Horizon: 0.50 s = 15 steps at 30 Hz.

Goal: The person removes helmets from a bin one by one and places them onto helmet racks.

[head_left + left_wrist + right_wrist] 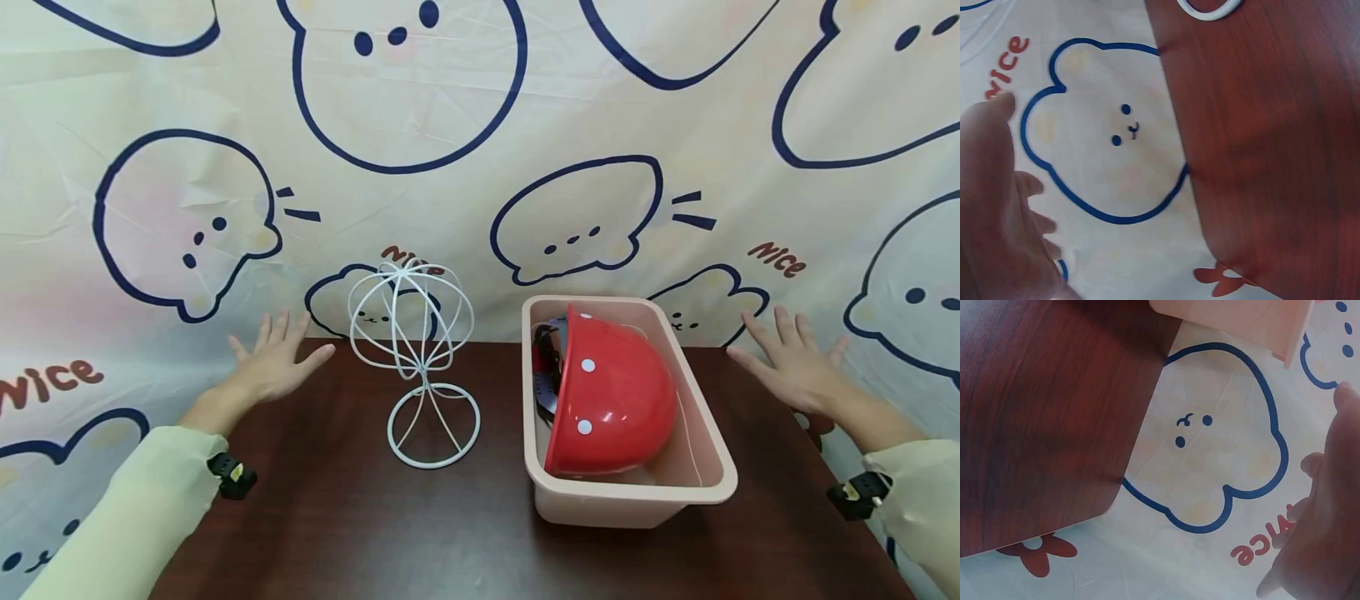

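My left hand (276,363) is held out with spread fingers at the table's far left, holding nothing. Just right of it stands a white wire stand (423,367) with a cage-like dome on a ring base. Over the far right corner my right hand (793,367) is stretched out the same way, also holding nothing. Between the stand and that hand sits a pink plastic bin (630,492). A red helmet (622,400) with white dots lies on its side in the bin, its opening facing left. Dark straps (549,358) show at that opening, partly hidden by the shell.
The dark brown wooden table (360,533) ends at the back against a hanging cloth (420,208) printed with blue-outlined cartoon faces. In the left wrist view, part of the stand's white ring (1210,11) shows at the top; the bin's pink side (1241,322) shows in the right wrist view.
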{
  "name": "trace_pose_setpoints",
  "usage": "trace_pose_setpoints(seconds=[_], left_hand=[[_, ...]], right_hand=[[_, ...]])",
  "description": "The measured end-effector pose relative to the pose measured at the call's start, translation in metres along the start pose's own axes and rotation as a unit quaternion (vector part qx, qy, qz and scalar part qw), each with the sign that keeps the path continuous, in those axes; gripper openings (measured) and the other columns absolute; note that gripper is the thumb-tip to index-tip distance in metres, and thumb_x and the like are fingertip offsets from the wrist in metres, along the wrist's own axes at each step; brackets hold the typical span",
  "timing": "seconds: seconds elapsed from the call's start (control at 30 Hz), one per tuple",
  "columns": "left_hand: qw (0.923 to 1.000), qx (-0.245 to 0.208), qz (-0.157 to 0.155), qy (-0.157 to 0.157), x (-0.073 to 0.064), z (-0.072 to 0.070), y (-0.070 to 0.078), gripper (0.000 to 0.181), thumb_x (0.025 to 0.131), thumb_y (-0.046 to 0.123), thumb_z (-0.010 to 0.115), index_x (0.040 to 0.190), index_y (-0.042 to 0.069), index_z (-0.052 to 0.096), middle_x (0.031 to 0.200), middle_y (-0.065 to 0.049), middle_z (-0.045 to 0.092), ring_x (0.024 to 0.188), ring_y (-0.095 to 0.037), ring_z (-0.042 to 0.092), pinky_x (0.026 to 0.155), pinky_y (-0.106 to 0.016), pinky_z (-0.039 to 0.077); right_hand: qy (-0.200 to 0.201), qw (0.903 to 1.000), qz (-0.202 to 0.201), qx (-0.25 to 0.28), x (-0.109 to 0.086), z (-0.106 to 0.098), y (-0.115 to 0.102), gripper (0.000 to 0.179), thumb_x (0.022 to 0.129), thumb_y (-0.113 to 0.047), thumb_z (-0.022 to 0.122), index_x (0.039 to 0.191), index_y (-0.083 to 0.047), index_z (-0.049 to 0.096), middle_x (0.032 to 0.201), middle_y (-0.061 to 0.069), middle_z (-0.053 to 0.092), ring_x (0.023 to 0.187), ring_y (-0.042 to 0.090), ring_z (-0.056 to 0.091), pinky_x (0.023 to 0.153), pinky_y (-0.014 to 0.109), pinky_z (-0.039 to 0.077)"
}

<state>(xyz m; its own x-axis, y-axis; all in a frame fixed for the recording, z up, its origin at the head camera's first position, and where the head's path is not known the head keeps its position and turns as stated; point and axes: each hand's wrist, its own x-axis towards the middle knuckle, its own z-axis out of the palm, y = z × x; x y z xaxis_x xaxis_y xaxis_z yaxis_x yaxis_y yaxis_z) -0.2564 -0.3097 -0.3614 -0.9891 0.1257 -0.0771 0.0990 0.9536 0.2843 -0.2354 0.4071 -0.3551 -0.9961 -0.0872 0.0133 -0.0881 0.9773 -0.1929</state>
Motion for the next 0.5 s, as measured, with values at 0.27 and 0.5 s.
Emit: trace_pose_setpoints(seconds=[0.27,0.5], left_hand=[[0.9975,-0.041,0.053,-0.021,-0.026,-0.016,0.017,0.085,0.1,0.05,0.059,0.151,-0.013,0.033,0.153,-0.044,0.023,0.139,-0.063,0.024,0.108,-0.077,0.025],[0.9895,-0.089,0.094,-0.064,-0.057,-0.029,0.036,0.068,0.102,0.044,0.06,0.145,-0.007,0.047,0.144,-0.034,0.048,0.131,-0.054,0.046,0.1,-0.071,0.042]], right_hand=[[-0.015,0.9958,-0.028,0.086,-0.006,-0.011,-0.008,0.074,0.111,-0.046,0.027,0.159,0.005,0.002,0.155,0.046,-0.001,0.142,0.067,-0.002,0.101,0.087,0.0],[-0.091,0.9733,-0.04,0.207,-0.017,-0.019,-0.017,0.072,0.112,-0.042,0.022,0.155,0.014,0.007,0.154,0.046,0.013,0.138,0.067,0.018,0.104,0.081,0.024]])
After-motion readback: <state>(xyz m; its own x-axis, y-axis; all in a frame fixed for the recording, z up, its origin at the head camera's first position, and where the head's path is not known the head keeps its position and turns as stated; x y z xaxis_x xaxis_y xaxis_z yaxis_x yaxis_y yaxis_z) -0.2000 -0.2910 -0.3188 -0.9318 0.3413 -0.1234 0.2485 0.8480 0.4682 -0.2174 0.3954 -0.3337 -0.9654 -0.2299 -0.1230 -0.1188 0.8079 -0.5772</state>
